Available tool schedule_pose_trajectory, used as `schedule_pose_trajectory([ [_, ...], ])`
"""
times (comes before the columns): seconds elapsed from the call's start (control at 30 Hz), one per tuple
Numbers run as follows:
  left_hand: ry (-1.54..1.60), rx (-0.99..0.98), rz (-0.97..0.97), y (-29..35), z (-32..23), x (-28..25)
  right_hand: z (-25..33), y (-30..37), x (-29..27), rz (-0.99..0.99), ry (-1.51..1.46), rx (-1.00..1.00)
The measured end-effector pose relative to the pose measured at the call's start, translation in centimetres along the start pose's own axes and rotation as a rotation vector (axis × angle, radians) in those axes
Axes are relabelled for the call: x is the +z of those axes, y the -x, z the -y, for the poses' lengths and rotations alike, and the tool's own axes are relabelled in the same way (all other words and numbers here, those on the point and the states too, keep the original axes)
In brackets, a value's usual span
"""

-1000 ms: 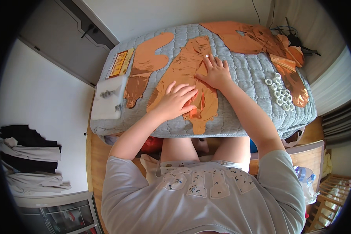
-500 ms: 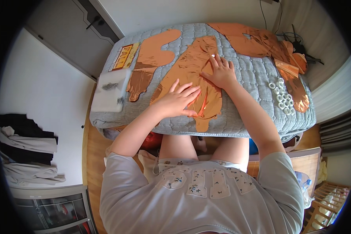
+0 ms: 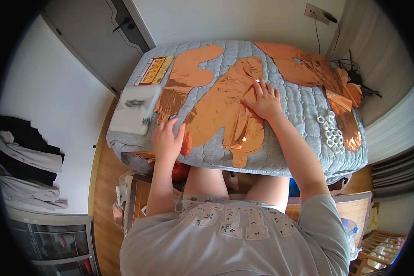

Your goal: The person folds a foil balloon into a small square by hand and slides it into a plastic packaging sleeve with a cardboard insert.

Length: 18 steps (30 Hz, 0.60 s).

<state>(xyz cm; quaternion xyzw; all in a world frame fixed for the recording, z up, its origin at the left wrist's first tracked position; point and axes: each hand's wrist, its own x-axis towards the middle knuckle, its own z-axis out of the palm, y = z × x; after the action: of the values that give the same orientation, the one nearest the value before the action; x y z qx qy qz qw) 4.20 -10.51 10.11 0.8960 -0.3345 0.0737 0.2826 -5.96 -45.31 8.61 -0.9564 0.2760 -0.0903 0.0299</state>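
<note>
A flat, uninflated copper-coloured foil balloon (image 3: pixel 207 117) lies wrinkled on the quilted bed in front of me. My right hand (image 3: pixel 266 102) rests on its upper right part, fingers spread and palm down. Beside its lower left end is my left hand (image 3: pixel 167 140), thumb apart from the fingers, nothing visible in its grasp. That end of the foil is crumpled and reddish next to my thumb. A second flat foil balloon (image 3: pixel 188 66) lies just beyond my left hand, smooth at the top and creased at the bottom.
More copper foil balloons (image 3: pixel 299 64) cover the far right of the bed. Several small white rings (image 3: pixel 332 133) cluster near the right edge. A white translucent packet (image 3: pixel 133 115) and a yellow-red printed card (image 3: pixel 156 70) lie at the left. Black cables (image 3: pixel 352 66) sit by the wall.
My left hand has lifted off the middle of the foil balloon and moved left to its lower left edge. My right hand stays on the foil. The view has shifted slightly.
</note>
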Motion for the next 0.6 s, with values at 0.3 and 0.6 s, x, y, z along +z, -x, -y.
schedule_pose_trajectory([
  [0.3, -0.047, 0.186, -0.199, 0.4, 1.2, 1.1, -0.2, 0.1, 0.3, -0.053, -0.007, -0.016],
  [0.6, 0.958, -0.046, 0.275, -4.0, -6.2, 0.0, -0.3, 0.2, -0.1, -0.007, -0.027, -0.006],
])
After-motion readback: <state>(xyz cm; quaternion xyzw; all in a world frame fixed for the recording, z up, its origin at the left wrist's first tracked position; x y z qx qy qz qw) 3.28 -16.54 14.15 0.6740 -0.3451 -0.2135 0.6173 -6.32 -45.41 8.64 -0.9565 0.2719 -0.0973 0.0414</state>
